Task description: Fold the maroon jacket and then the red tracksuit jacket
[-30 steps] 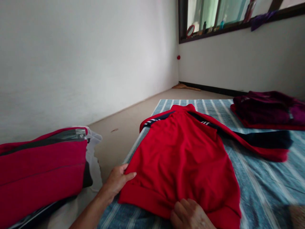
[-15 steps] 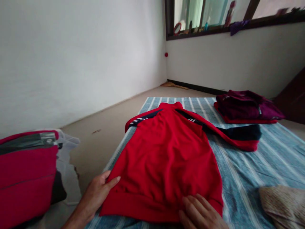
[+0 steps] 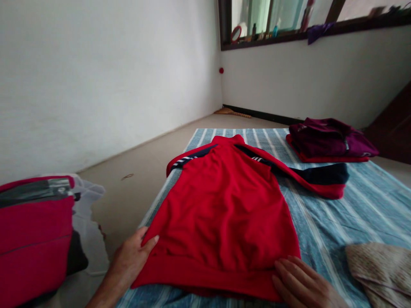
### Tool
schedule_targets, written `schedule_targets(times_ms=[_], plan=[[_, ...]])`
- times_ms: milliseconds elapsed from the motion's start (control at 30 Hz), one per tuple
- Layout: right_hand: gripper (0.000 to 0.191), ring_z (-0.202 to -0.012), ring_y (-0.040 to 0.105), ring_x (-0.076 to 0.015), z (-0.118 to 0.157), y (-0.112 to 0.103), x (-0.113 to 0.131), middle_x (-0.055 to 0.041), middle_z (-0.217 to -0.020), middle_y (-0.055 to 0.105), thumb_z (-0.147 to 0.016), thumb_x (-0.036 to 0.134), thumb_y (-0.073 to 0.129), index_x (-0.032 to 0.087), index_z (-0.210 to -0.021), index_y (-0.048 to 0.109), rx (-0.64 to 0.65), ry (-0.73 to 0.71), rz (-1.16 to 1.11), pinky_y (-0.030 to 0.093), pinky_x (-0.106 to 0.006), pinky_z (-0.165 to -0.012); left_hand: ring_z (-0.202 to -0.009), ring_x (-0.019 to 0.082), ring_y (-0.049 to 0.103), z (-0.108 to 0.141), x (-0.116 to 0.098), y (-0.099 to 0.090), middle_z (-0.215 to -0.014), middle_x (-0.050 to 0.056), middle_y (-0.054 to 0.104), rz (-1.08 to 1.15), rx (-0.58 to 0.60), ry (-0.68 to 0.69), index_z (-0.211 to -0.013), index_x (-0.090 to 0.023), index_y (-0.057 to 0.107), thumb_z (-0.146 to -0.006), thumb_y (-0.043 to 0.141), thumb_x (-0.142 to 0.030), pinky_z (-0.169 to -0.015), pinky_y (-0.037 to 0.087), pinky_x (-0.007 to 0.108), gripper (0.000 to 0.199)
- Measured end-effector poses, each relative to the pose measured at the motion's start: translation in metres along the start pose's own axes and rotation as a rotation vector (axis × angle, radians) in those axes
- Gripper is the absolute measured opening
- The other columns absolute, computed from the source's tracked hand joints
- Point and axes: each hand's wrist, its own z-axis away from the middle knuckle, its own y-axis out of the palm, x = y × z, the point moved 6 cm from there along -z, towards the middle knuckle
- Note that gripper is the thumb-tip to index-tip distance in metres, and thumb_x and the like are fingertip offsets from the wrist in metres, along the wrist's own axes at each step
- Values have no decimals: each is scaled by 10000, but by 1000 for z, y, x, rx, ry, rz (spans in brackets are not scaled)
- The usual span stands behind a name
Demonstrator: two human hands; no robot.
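A red jacket [image 3: 221, 205] with dark navy, white-striped sleeves lies spread back-up on the blue striped bedding [image 3: 324, 226], its collar pointing away from me. My left hand [image 3: 131, 261] grips the jacket's left edge just above the hem band, thumb on top and fingers underneath. At the lower right corner, my right hand [image 3: 305, 280] rests on the hem with its fingers stretched out over the cloth. The right sleeve reaches out across the bedding, while the left one hangs at the bed's edge.
Folded purple and red clothes [image 3: 330, 139] are stacked at the far right. A beige knit garment [image 3: 382, 267] lies at the near right. On the left, pink and white clothes [image 3: 35, 231] stand beside the bed. A broom [image 3: 231, 112] lies by the far wall.
My right hand has slid rightward along the hem to the jacket's corner, and the cloth there looks flatter. The left hand keeps its hold. The view has shifted slightly.
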Motion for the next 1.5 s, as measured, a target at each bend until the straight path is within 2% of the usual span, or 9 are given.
schedule_targets(times_ms=[267,333,433,533,700,800,900,1100,1500], plan=[[414,-923,647,-188,9,5,-1,-68,-963,697,-973,120,208,185,-1095,598,107,-8,-71,492,-345,-865,-869,298,682,4,4,9,-881,127,712,-386,129,117,-1075,-166,524,-801,311,-463,-751,511,368,457],[405,-883,654,-181,1,-2,-5,-67,-933,700,-974,126,214,184,-1059,606,99,-2,-126,503,-330,-838,-853,312,676,11,-11,2,-875,131,696,-486,87,204,-1103,-157,519,-830,295,-452,-740,513,398,460],[337,-848,657,-183,-20,-15,-18,-87,-926,695,-986,270,287,180,-1010,611,98,48,-264,524,-307,-778,-922,324,642,26,-49,-9,-975,158,655,-512,-114,461,-1045,-148,550,-851,338,-424,-806,506,449,399],[282,-865,654,-184,-43,-17,-51,-105,-956,682,-940,364,425,176,-1028,616,147,244,-364,530,-276,-736,-985,278,626,47,-90,0,-1054,139,637,-378,-248,730,-1060,-163,555,-889,381,-376,-872,514,423,324],[239,-795,652,-194,-65,18,-137,-68,-890,671,-905,325,456,192,-937,651,347,734,-162,490,-287,-704,-1041,189,625,80,-137,56,-1121,88,645,-217,-82,980,-1029,-188,583,-893,395,-192,-890,540,300,233],[312,-872,651,-252,-75,46,-183,-101,-925,677,-891,405,459,180,-1023,631,555,1011,68,469,-322,-721,-1132,216,578,88,-148,81,-1202,115,616,-216,-4,984,-1056,-152,594,-875,418,-151,-961,505,349,252],[438,-971,629,-291,-86,66,-210,-161,-1003,667,-882,483,448,142,-1122,581,649,1171,139,460,-353,-758,-1201,248,525,88,-150,95,-1262,144,582,-244,79,950,-1127,-122,575,-862,470,-163,-995,474,398,288],[333,-966,635,-303,-90,94,-222,-209,-1006,660,-899,326,433,107,-1042,640,715,1131,133,460,-365,-759,-1299,269,412,90,-143,102,-1382,159,475,-285,219,879,-1257,-130,501,-863,501,-197,-1044,400,465,400],[365,-974,619,-363,-70,84,-247,-243,-998,651,-861,215,380,88,-1030,678,697,1162,211,466,-415,-741,-1377,286,259,81,-151,98,-1488,150,315,-394,332,731,-1353,-168,421,-891,512,-332,-1084,277,515,499]])
